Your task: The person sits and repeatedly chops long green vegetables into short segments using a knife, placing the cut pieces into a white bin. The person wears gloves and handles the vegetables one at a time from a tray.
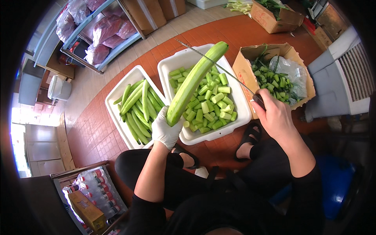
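My left hand (166, 128), in a white glove, grips the lower end of a long, pale green peeled gourd (194, 83), tilted up to the right. In my bare right hand (273, 113) is the dark handle of a long knife (232, 75), whose thin blade crosses the gourd near its upper end; whether it cuts in, I cannot tell. Beneath them, a white plastic tub (202, 138) holds many cut green chunks (205, 107). A second white tub (109, 98), to the left, holds long whole green gourds (139, 108).
Right of the tubs stands an open cardboard box (245, 80) with green trimmings and a clear plastic bag (289, 70). Another carton (268, 22) of greens lies farther back. A shelf (117, 48) with bagged goods stands upper left, packed bottles (100, 188) lower left, a grey appliance (332, 79) right.
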`<state>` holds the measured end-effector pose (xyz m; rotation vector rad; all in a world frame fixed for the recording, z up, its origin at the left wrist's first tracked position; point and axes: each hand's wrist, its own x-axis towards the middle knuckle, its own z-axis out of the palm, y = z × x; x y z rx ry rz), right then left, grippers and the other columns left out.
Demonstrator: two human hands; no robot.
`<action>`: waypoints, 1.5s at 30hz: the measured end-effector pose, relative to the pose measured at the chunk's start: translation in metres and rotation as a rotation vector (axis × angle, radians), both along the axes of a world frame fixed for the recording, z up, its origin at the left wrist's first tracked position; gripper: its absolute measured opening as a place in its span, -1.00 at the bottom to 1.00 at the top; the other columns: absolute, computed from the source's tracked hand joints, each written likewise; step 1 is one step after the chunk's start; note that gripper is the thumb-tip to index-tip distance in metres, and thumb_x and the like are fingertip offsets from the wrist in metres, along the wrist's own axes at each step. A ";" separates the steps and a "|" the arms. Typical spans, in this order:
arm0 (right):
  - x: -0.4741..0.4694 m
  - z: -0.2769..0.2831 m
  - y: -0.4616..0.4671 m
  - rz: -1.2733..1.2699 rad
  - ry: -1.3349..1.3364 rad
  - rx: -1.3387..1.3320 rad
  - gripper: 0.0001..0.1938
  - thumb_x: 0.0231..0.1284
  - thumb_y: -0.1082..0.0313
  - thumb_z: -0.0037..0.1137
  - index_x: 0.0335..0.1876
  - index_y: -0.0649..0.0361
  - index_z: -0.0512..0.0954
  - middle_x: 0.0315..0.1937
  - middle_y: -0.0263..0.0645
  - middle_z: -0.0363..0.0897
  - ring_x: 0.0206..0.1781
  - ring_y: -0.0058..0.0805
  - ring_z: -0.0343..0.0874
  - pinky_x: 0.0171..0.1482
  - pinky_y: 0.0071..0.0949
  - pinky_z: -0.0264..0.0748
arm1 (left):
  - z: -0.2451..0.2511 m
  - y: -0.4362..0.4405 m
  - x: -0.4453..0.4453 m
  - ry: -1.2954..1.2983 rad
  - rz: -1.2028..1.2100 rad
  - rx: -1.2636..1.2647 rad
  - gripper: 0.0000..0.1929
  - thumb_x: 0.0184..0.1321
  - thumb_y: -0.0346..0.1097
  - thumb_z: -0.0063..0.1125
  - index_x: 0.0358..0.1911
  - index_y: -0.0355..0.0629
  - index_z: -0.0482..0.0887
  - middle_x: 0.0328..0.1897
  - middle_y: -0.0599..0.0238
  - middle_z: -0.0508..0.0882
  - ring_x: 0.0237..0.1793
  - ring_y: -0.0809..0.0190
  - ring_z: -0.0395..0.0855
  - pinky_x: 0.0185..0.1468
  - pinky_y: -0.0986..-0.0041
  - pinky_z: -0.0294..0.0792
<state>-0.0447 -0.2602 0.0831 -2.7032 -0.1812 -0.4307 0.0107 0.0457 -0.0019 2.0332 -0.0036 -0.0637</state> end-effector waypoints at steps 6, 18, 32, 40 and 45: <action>0.024 -0.024 0.005 0.012 -0.035 -0.008 -0.74 0.28 0.24 0.23 -0.12 0.20 0.43 -0.48 -0.09 0.65 -0.48 -0.09 0.68 -0.47 -0.20 0.58 | -0.012 0.000 0.000 0.016 0.008 -0.046 -0.65 0.08 -0.38 0.31 -0.01 -0.21 0.63 -0.25 0.13 0.73 -0.27 0.29 0.65 -0.07 0.45 0.50; 0.008 -0.063 -0.023 -0.035 0.436 -0.182 -0.72 0.34 0.18 0.15 -0.02 0.19 0.47 -0.44 -0.01 0.66 -0.37 0.07 0.67 -0.32 -0.07 0.60 | 0.021 0.035 0.042 0.022 0.372 -0.284 -0.64 0.02 -0.53 0.23 -0.04 -0.27 0.57 -0.36 0.40 0.60 -0.41 0.43 0.52 -0.33 0.59 0.41; 0.018 -0.046 0.001 0.097 0.185 0.025 -0.76 0.29 0.29 0.22 -0.06 0.20 0.47 -0.42 -0.01 0.65 -0.35 0.06 0.66 -0.33 -0.12 0.57 | -0.004 -0.016 0.017 0.114 0.005 -0.026 -0.64 0.04 -0.46 0.28 -0.03 -0.23 0.60 -0.26 0.42 0.63 -0.24 0.45 0.50 -0.08 0.56 0.42; 0.003 -0.072 -0.020 0.036 0.564 -0.327 -0.75 0.33 0.17 0.14 -0.08 0.16 0.46 -0.48 -0.03 0.66 -0.37 0.03 0.69 -0.31 -0.05 0.60 | 0.012 0.006 0.036 0.064 0.274 -0.269 -0.63 0.04 -0.47 0.24 -0.02 -0.20 0.58 -0.34 0.36 0.62 -0.34 0.37 0.58 -0.19 0.48 0.47; 0.009 -0.048 0.000 0.129 0.193 -0.003 -0.77 0.28 0.25 0.21 -0.10 0.17 0.47 -0.43 -0.07 0.66 -0.36 0.01 0.67 -0.33 -0.14 0.58 | -0.001 0.000 0.033 0.095 0.092 0.192 -0.52 0.02 -0.38 0.30 0.08 -0.29 0.53 -0.19 0.28 0.67 -0.21 0.32 0.60 -0.06 0.49 0.46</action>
